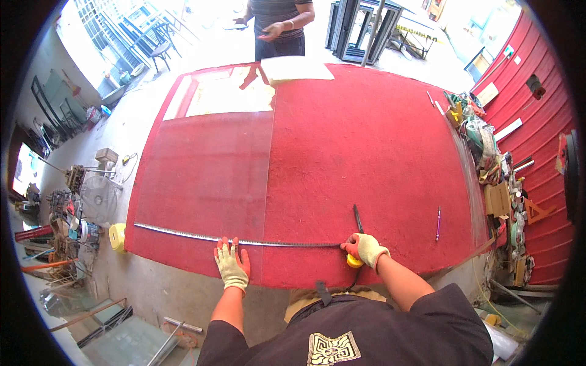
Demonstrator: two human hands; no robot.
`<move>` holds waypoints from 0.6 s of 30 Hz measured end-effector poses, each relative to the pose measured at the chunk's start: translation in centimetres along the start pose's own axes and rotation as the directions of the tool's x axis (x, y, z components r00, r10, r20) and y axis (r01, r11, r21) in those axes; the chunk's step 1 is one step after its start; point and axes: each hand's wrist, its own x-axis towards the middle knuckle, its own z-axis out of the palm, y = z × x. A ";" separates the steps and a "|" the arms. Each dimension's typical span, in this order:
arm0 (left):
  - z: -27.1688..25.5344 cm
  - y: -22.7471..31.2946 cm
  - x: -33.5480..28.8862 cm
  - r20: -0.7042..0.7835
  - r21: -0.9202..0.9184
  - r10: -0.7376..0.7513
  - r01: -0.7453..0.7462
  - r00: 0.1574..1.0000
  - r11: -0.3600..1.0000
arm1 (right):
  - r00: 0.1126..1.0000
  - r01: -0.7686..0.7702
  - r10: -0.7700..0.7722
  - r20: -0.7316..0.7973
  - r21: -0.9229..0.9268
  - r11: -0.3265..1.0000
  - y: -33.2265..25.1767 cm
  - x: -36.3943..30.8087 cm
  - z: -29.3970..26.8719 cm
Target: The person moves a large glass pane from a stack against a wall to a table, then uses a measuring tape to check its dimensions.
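Observation:
A clear glass pane lies on the left half of the red-covered table. Across its near part runs a long thin measuring strip, reaching rightward past the pane's edge to my right hand. Spread flat over this strip is my left hand, in a cream and red work glove. My right hand, gloved alike, is closed at the strip's right end, around what looks like a yellow tape measure, partly hidden by the glove. A black stick-like tool shows just beyond the right fingers.
A purple pen-like tool lies at right. A pale flat sheet sits at the far edge, where another person stands. Tools and boxes crowd the right side. At left are a fan and a yellow container.

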 end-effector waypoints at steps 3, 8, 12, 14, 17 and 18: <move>-0.3 0.3 0.1 0.013 -0.005 -0.003 0.003 1.000 1.000 | 0.999 0.031 -0.031 -0.010 -0.024 0.999 -0.4 -0.4 -0.4; -0.4 0.2 -0.1 0.021 -0.015 0.015 -0.015 1.000 1.000 | 0.998 0.054 -0.055 -0.031 -0.028 0.998 -0.1 -0.1 -0.2; -0.2 0.2 -0.2 0.044 -0.017 0.004 -0.003 0.999 1.000 | 1.000 0.023 -0.023 -0.001 0.064 0.998 -0.3 -0.4 -0.4; -0.2 0.5 0.2 0.047 -0.032 0.007 -0.005 0.999 0.999 | 0.996 0.074 -0.070 -0.049 0.071 0.995 0.5 -0.4 -0.2; -0.5 0.7 0.2 0.039 -0.029 0.003 -0.002 0.999 1.000 | 0.994 0.089 -0.084 -0.074 0.062 0.994 0.1 -0.7 -0.4; -0.6 0.6 0.3 0.047 -0.028 0.003 -0.002 0.999 1.000 | 0.991 0.102 -0.097 -0.087 0.054 0.993 0.2 -0.7 -0.3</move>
